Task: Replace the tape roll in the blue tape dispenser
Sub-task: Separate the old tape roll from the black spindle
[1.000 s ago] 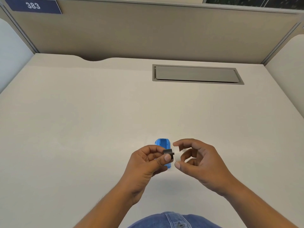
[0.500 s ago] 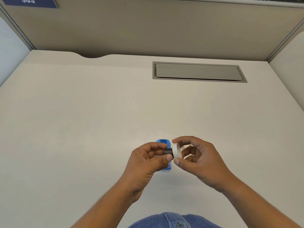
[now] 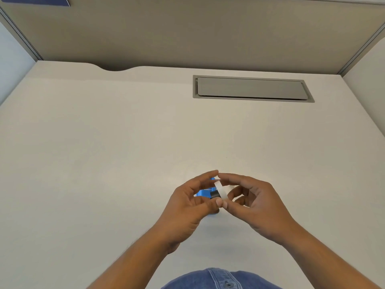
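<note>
A white tape roll (image 3: 221,191) stands on edge between my two hands, low in the middle of the desk. My right hand (image 3: 256,205) pinches it by thumb and forefinger. A small black spool (image 3: 214,194) pokes into the roll's left side, and my left hand (image 3: 187,203) grips that spool with thumb and fingertips. The blue tape dispenser (image 3: 203,192) lies on the desk beneath my left hand, mostly hidden by the fingers.
The pale desk (image 3: 104,153) is walled by beige partitions at the back and sides. A grey cable hatch (image 3: 252,88) is set flush in the desk at the back right. A denim shirt (image 3: 218,280) shows at the bottom edge.
The hands have come together: the black spool has gone from just beside the roll into its centre. My left fingers have spread out over the dispenser.
</note>
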Available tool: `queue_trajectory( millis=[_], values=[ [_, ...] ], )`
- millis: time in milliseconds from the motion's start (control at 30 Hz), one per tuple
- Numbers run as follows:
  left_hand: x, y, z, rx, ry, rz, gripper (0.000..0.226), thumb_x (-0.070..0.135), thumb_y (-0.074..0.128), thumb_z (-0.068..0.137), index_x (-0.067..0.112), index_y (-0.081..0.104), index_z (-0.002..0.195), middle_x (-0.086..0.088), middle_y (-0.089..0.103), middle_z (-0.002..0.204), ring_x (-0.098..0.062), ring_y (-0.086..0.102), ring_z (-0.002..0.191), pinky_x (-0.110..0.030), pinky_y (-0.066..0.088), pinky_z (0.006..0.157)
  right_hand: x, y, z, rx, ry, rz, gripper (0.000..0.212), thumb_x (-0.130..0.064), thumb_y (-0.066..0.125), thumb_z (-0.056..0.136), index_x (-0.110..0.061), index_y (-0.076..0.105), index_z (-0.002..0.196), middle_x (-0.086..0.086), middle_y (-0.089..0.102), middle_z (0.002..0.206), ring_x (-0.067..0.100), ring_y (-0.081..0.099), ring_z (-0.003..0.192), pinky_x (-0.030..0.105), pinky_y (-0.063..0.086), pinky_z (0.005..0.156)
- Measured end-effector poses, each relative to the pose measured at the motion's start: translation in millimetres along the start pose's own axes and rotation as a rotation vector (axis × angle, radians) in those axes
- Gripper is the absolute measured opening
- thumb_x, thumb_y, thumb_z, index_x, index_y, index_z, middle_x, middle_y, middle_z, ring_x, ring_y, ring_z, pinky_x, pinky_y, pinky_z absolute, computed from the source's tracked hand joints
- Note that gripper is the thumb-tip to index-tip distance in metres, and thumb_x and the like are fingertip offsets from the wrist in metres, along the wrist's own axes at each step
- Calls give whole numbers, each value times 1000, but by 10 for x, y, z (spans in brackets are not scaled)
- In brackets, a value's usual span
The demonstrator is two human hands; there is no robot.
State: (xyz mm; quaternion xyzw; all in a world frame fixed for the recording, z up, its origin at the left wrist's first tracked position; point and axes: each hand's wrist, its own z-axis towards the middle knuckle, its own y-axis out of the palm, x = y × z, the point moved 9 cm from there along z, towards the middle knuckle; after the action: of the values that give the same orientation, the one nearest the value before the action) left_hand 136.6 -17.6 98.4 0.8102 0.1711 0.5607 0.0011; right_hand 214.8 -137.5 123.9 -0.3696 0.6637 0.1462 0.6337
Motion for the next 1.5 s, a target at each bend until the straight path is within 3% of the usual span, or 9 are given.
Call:
queue_trajectory(
  millis=[233,367,567,700,900,1033,1167,1333,1500],
  values=[
    [-21,-39,2,67,-6,-4,20,12,78,82,16,65,98,-5,72,111,-29,74,89,-28,59,76,15,-7,-30,24,11,40,37,-12,81,78,-34,71,106,-10,74,101,16,71,84,25,57,69],
    [-84,-30,-25,111,-20,-109,25,13,79,81,3,59,93,-17,72,103,-28,72,82,-29,59,75,21,-15,-54,77,12,48,37,-14,82,77,-35,71,106,-11,75,98,15,72,86,22,56,66],
    [-104,-4,-43,100,-13,-141,27,16,80,79,2,60,91,-20,73,95,-25,73,81,-35,60,79,-29,18,-83,78,-26,54,40,-13,82,75,-36,71,106,-10,72,106,16,72,88,21,57,67],
    [-81,-24,-46,112,-4,-110,21,14,81,79,12,63,90,-19,73,99,-33,72,84,-31,57,71,-39,17,-83,67,-21,64,34,-16,81,74,-35,67,98,-12,71,108,17,72,88,24,58,67],
    [-3,-11,-43,79,24,-85,32,9,77,82,20,70,111,-5,78,99,-18,73,87,-18,53,66,-9,18,-73,39,6,109,23,-12,78,79,-31,65,83,-9,72,112,20,73,88,32,60,70],
    [-20,-19,-37,62,5,-68,45,5,76,83,26,64,120,-2,78,102,-16,73,94,-18,54,68,-3,-8,-65,46,3,76,16,-10,78,80,-24,70,76,-15,72,111,18,74,86,25,58,68],
    [-30,-49,-22,86,7,-27,32,3,76,82,18,67,110,-2,79,97,-18,75,88,-18,55,65,16,-10,-45,43,4,32,19,-10,80,79,-26,71,72,-13,73,106,18,73,85,26,57,67],
    [-83,-98,12,122,0,-18,27,5,80,78,15,71,101,-2,79,94,-18,75,85,-19,54,63,0,-61,13,33,-21,-6,21,-15,82,71,-22,63,76,-8,72,93,13,67,78,23,54,65],
    [-127,-198,57,185,-7,-65,24,4,82,76,14,72,95,-2,79,90,-16,75,81,-18,54,61,94,-265,201,115,27,-41,37,-15,82,66,-30,66,96,-8,67,90,11,61,73,24,54,64]
  ],
)
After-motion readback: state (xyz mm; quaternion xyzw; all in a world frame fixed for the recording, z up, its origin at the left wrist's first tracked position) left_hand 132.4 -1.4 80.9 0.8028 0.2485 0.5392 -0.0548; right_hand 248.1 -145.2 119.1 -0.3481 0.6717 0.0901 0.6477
